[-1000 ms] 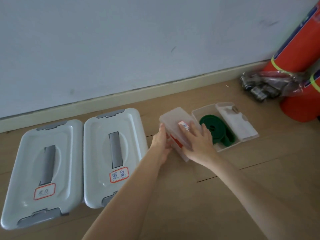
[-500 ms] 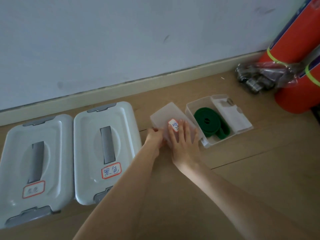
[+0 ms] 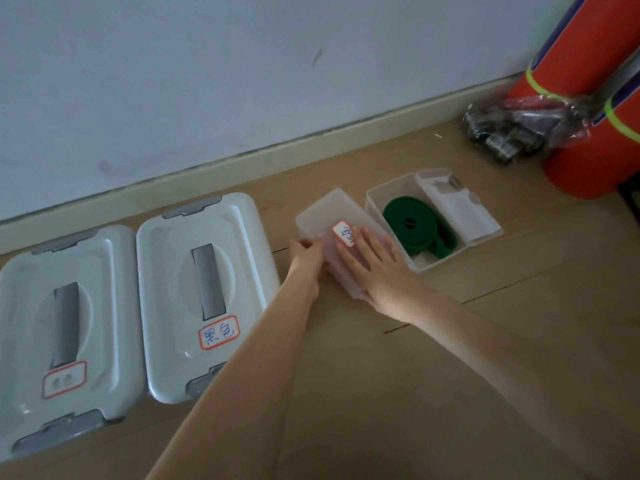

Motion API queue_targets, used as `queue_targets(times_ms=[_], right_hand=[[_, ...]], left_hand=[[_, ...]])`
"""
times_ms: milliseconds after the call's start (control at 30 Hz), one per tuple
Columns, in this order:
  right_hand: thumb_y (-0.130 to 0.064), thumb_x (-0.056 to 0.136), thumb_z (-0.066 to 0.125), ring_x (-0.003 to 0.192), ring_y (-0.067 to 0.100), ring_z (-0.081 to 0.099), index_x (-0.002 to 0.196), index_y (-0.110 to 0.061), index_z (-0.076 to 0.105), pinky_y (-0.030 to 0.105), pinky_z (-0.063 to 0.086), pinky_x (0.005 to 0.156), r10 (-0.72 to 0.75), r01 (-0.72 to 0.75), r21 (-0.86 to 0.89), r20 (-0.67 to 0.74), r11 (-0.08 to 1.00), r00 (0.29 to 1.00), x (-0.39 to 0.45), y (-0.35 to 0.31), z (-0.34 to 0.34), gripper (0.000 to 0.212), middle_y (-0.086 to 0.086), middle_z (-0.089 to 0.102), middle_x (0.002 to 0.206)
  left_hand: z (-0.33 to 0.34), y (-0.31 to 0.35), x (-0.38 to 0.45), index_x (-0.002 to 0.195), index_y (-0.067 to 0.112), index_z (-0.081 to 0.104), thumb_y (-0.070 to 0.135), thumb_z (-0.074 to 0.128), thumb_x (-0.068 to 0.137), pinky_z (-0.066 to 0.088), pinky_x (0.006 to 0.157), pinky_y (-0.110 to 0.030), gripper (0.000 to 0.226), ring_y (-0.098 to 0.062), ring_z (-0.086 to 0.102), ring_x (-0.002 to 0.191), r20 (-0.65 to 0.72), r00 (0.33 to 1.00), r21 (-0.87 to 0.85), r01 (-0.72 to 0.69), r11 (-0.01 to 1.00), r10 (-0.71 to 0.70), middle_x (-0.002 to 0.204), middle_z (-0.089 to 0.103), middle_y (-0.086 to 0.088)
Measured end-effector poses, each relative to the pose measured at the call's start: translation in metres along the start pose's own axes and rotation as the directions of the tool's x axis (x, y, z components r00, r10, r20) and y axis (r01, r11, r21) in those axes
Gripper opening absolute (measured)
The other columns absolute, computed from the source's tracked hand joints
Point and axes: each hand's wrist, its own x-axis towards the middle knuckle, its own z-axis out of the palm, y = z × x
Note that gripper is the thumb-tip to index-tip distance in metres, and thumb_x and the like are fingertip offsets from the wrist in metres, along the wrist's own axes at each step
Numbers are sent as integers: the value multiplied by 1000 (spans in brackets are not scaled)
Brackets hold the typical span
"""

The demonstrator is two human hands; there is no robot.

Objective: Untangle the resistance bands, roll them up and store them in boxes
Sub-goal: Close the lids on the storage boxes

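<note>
Resting on wooden floor [image 3: 485, 375] by wall [image 3: 242, 81], both hands [image 3: 372, 268] press translucent box [image 3: 329, 216].

Pale grey-blue wall [image 3: 242, 64] with faint scuffs, meeting a cream skirting board [image 3: 311, 140]. Light wooden floor [image 3: 450, 393] with visible plank seams. Orange rolled mats [image 3: 588, 98] upright in the right corner, plastic-wrapped metal pieces [image 3: 512, 133] beside them.

A pale grey wall [image 3: 242, 64] runs across the back, with a cream skirting board [image 3: 242, 164] along its foot. Below lies a light wooden floor [image 3: 485, 341] of long planks. In the far right corner two rolled orange mats [image 3: 588, 98] with yellow-green stripes lean against the wall. Against them rests a clear plastic bag [image 3: 512, 129] holding dark metal pieces, too blurred to identify.
</note>
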Motion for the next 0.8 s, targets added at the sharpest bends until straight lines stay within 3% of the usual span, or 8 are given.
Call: queue_targets(times_ms=[67,167,267,333,467,600,700,800], right_hand=[[-29,95,50,138,38,-26,133,-29,-34,50,-16,110,-7,6,-35,-38,999,999,-5,4,8,92,12,-35,146],[-27,95,48,138,45,-20,130,-33,-35,59,-8,109,7,-10,-37,-81,999,997,-4,-7,17,91,8,-40,141],[-27,93,53,138,49,-15,135,-27,-32,61,-1,109,47,-56,-104,-85,993,995,-3,-14,17,95,14,-24,153],[-25,91,55,140,44,-13,143,-27,-23,57,-3,111,48,-54,-89,-75,995,996,-2,-12,9,94,12,-17,156],[-31,91,54,145,27,-7,150,-19,-5,46,-6,115,-19,19,-6,-118,1000,993,-7,3,-12,84,7,-5,159],[-37,92,50,145,26,-7,150,-21,7,46,-9,114,-49,56,70,-96,996,994,-10,2,-17,74,7,-1,159],[-34,94,46,145,25,-1,150,-16,14,44,-4,115,93,-71,137,-164,988,982,-17,15,-18,67,7,8,158],[-30,94,49,141,29,19,143,-8,32,43,16,115,440,-324,405,-236,855,866,-37,59,-16,57,14,25,152]], left_hand=[[2,-2,3,99,16,40,18,51,95,48,69,-30,11,-18,54,83,7,1000,-28,-3,1000,3,97,54,-6],[3,-3,8,109,17,40,16,50,95,45,63,-28,17,-14,53,76,-11,998,-7,-65,998,65,103,54,-4],[5,-1,6,129,12,37,13,48,95,50,85,-35,36,-24,59,97,-31,978,202,-194,960,204,115,56,-12],[4,0,1,139,12,31,13,47,95,47,92,-34,46,-24,57,106,-26,977,245,-199,949,212,123,55,-11],[-1,0,-9,140,14,35,8,50,93,45,79,-24,50,-17,55,96,43,982,270,-187,945,182,120,57,-7],[-1,8,-16,133,7,42,4,51,90,42,69,-20,45,-18,54,90,-4,978,269,-200,942,209,119,58,-11],[0,13,-19,131,3,41,7,48,90,37,82,-25,42,-29,50,111,-67,935,558,-255,790,349,129,48,-15],[15,16,-25,135,5,41,6,43,90,29,99,-31,45,-31,37,123,91,819,764,-422,488,567,135,39,-16]])
